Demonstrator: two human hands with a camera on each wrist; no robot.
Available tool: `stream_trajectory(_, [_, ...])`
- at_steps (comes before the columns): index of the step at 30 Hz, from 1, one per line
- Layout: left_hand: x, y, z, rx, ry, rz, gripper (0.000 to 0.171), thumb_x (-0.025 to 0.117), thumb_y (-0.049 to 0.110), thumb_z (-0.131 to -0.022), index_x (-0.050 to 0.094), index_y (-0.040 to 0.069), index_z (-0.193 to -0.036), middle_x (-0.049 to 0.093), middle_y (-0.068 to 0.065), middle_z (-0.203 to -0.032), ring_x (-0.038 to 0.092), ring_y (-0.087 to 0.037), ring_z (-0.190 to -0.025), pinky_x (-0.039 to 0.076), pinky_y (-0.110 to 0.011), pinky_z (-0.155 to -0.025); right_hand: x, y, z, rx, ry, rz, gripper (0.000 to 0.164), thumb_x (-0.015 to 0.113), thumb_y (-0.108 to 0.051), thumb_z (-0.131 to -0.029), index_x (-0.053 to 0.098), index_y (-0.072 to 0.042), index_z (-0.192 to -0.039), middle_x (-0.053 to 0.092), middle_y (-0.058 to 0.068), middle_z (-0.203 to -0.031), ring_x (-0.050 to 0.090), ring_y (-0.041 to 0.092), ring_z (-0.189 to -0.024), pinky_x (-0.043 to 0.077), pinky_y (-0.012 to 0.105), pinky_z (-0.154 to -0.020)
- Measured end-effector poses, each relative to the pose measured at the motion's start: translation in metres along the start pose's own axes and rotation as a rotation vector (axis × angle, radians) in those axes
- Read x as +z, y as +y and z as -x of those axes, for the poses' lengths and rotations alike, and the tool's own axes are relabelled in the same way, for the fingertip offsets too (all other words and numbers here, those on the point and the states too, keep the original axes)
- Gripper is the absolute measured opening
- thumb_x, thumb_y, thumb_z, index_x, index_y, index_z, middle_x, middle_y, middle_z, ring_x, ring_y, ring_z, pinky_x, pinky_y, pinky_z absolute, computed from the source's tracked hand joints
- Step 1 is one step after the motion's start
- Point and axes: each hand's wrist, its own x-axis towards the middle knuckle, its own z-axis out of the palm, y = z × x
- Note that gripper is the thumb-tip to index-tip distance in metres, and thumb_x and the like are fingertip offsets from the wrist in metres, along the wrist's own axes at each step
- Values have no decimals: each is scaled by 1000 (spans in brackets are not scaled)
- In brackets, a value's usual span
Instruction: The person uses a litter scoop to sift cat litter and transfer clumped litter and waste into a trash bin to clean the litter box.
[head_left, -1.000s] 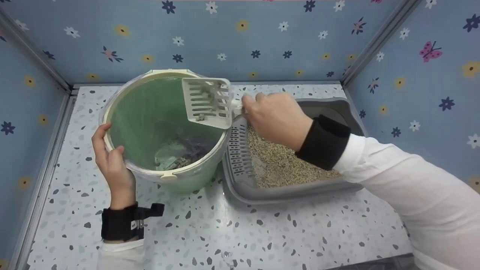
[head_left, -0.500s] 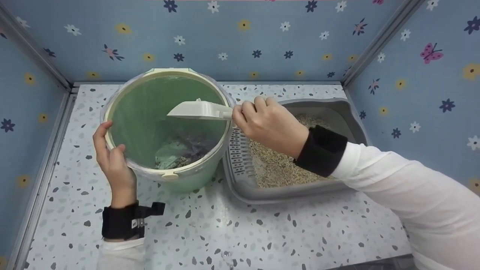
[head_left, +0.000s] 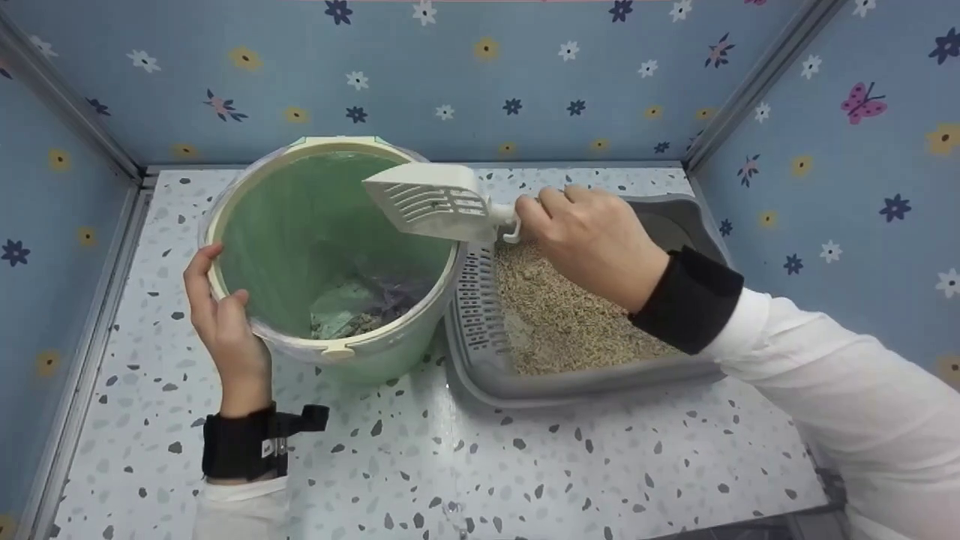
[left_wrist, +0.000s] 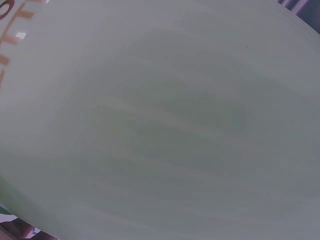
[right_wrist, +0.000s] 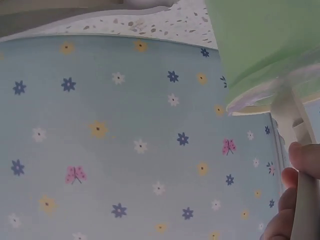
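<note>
In the head view, my right hand [head_left: 592,244] grips the handle of a white slotted litter scoop [head_left: 435,201]. The scoop is tilted over the right rim of a green waste bin [head_left: 375,367], its slots visible and little on it. The right wrist view shows fingers [right_wrist: 282,215] wrapped about the scoop's handle [right_wrist: 304,210]. My left hand [head_left: 232,337] holds the bin's cream rim at the left, thumb and a fingertip at its edge. Some grey clumps [head_left: 367,324] lie at the bin's bottom. The bin's pale side [left_wrist: 160,120] fills the left wrist view.
Right of the bin stands a grey litter tray [head_left: 540,390] with tan granular litter [head_left: 570,330] and a slotted panel [head_left: 478,315]. Both stand on a speckled white tabletop [head_left: 450,465]. Blue flowered walls [head_left: 420,82] enclose the back and sides.
The scoop tipped over inside the bin, then turned back and rose to the right, out over the rim; the bits on it are gone. The left hand stayed on the rim.
</note>
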Motion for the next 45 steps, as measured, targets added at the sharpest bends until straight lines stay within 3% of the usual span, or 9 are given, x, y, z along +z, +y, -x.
stream_trajectory(10, [-1, 1, 0, 14, 6, 1, 61, 26, -7, -79, 49, 13, -132, 38, 0, -144, 34, -15, -133, 30, -33, -98, 14, 35, 35, 251, -42, -174, 20, 51, -19, -96, 51, -3, -84, 39, -2, -57, 29, 11, -42, 25, 25, -35])
stream_trajectory(15, [0, 1, -1, 7, 16, 22, 61, 27, -8, -77, 50, 13, -130, 40, -1, -143, 37, -18, -131, 32, -34, -98, 27, 48, 55, 393, -92, -207, 24, 54, -24, -95, 52, 0, -91, 47, 2, -57, 34, 14, -41, 27, 27, -37])
stream_trajectory(22, [0, -1, 0, 16, 19, 12, 61, 26, -9, -78, 48, 11, -132, 39, -1, -144, 34, -14, -133, 29, -31, -94, 48, 60, 78, 558, -187, -238, 29, 46, -31, -98, 49, -1, -96, 48, 4, -59, 39, 19, -45, 30, 31, -40])
stream_trajectory(28, [1, -2, 0, 27, 13, 24, 60, 25, -8, -79, 48, 11, -131, 39, -1, -144, 35, -15, -132, 28, -29, -90, 77, 62, 103, 582, -199, -237, 31, 49, -31, -97, 49, 0, -95, 48, 6, -59, 44, 24, -46, 35, 38, -41])
stream_trajectory(32, [1, -1, 0, 38, 7, 15, 60, 24, -7, -80, 49, 12, -130, 39, -1, -143, 36, -16, -130, 27, -28, -89, 100, 61, 121, 567, -255, -277, 31, 52, -33, -95, 49, -3, -90, 50, 8, -59, 50, 28, -48, 42, 44, -45])
stream_trajectory(45, [0, -2, 0, 20, 5, 18, 61, 25, -8, -79, 48, 11, -132, 38, -1, -144, 33, -14, -133, 27, -30, -94, 156, 63, 155, 410, -595, -382, 28, 58, -31, -92, 51, -3, -93, 56, 11, -62, 57, 31, -54, 47, 49, -52])
